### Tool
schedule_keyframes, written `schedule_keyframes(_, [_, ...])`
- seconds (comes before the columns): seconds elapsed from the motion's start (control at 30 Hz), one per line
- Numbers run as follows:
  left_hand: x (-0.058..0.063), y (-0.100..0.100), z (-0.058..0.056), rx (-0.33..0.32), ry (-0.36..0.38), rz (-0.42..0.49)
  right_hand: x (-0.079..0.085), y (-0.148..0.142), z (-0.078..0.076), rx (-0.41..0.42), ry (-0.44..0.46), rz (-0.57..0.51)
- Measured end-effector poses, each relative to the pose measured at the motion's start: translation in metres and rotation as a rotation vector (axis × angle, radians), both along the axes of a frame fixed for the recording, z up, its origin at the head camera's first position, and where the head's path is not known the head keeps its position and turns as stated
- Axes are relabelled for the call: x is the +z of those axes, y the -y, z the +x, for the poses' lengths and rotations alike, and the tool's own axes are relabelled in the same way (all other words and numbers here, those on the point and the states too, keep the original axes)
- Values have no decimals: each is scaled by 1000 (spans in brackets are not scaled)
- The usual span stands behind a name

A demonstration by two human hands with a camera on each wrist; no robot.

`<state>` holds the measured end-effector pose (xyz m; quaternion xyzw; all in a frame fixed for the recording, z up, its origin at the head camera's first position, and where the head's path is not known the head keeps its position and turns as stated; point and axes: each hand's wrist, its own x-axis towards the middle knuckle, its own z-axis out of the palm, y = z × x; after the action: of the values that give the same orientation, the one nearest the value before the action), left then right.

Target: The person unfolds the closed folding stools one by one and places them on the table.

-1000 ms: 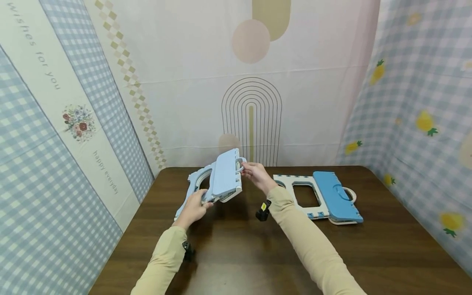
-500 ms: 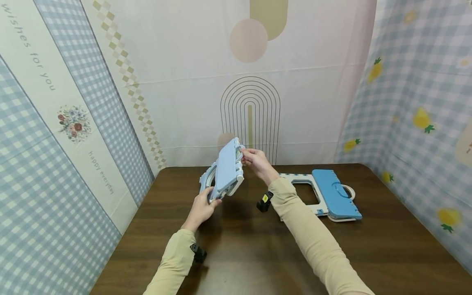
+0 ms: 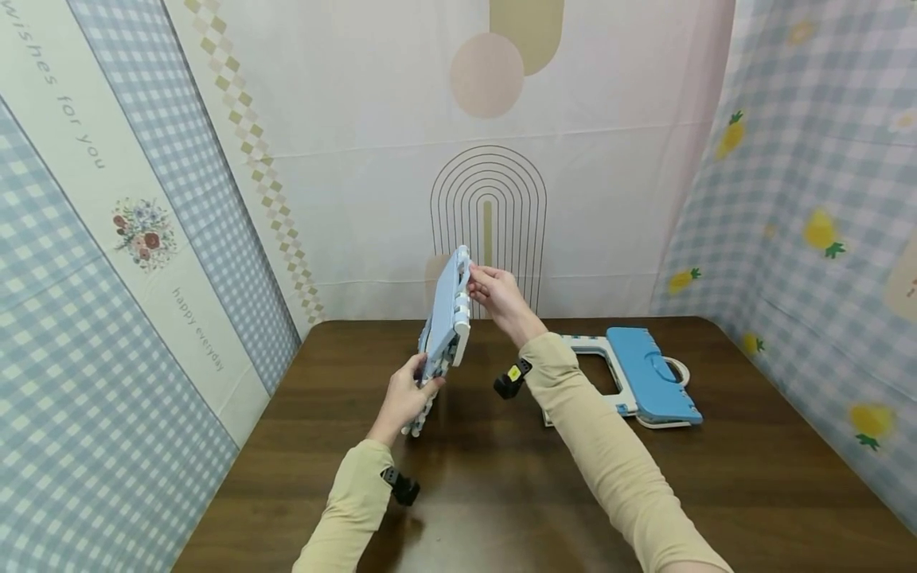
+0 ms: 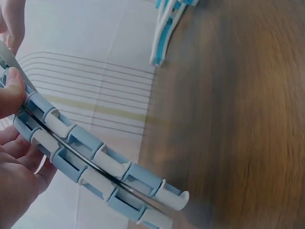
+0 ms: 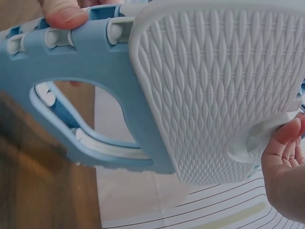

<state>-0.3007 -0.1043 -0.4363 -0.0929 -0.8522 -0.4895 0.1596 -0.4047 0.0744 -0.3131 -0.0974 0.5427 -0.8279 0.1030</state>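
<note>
A light blue and white folding step stool (image 3: 446, 306), folded flat, is held up on edge over the table. My left hand (image 3: 403, 398) grips its near lower edge, thumb on one side and fingers on the other. At its upper right edge my right hand (image 3: 501, 298) pinches the carry handle (image 5: 257, 136). The right wrist view shows the woven-patterned seat panel (image 5: 219, 90) and a blue leg frame (image 5: 109, 62) with an oval opening. Blue and white hinge knuckles (image 4: 100, 157) run along the edge in the left wrist view.
A second folded step stool (image 3: 648, 374), brighter blue and white, lies flat at the right of the brown wooden table (image 3: 487, 493). My right forearm partly covers it. Patterned cloth (image 3: 372, 207) hangs behind the table and on both sides.
The held stool has swung from a leaning, face-showing pose to nearly edge-on and risen slightly. Both hands moved with it, the left one rightward, the right one upward. The second stool stays put.
</note>
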Motion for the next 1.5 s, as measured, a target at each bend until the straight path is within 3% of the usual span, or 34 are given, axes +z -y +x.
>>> schedule_keyframes(0.33, [-5, -9, -7, -70, 25, 131, 12, 3, 5, 14, -91, 116])
schedule_keyframes(0.6, [-12, -17, -3, -64, 34, 186, 12, 11, 6, 12, -71, 142])
schedule_keyframes(0.9, [16, -29, 16, -69, 15, 218, 16, 14, 2, -1, -90, 208])
schedule_keyframes(1.0, [12, -31, 15, -71, 15, 251, 17, 12, 3, 6, -90, 228])
schedule_keyframes(1.2, [-14, -31, 2, -69, 21, 335, 18, 8, 5, 38, -89, 266])
schedule_keyframes(1.3, [-18, -32, 0, -64, 33, 358, 17, 7, 6, 31, -93, 272])
schedule_keyframes(1.5, [0, -38, 15, -66, 51, 379, 15, 5, 12, 8, -144, 257])
